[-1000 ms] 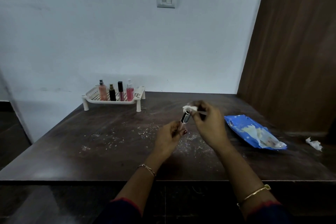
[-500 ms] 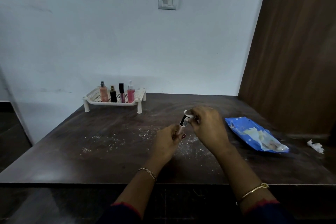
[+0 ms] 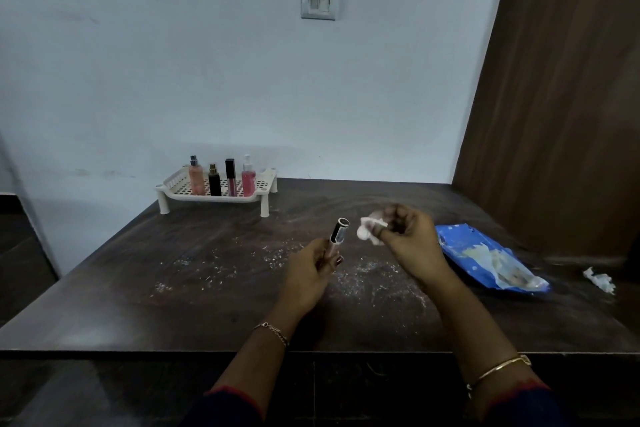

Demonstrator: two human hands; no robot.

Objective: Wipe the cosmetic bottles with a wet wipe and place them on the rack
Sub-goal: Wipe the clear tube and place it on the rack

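While the left hand grips a slim cosmetic tube, pale pink below a shiny dark cap, tilted above the dusty table, the right hand pinches a crumpled white wet wipe just beside it.

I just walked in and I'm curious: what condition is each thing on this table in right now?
Left hand: closed around the slim tube.
Slim tube: held tilted, above the table, apart from the wipe.
Right hand: pinching the wet wipe.
Wet wipe: crumpled, off the tube.
Rack: standing, holding four upright bottles.
Wipe packet: lying open.
Table: dusted with white specks.
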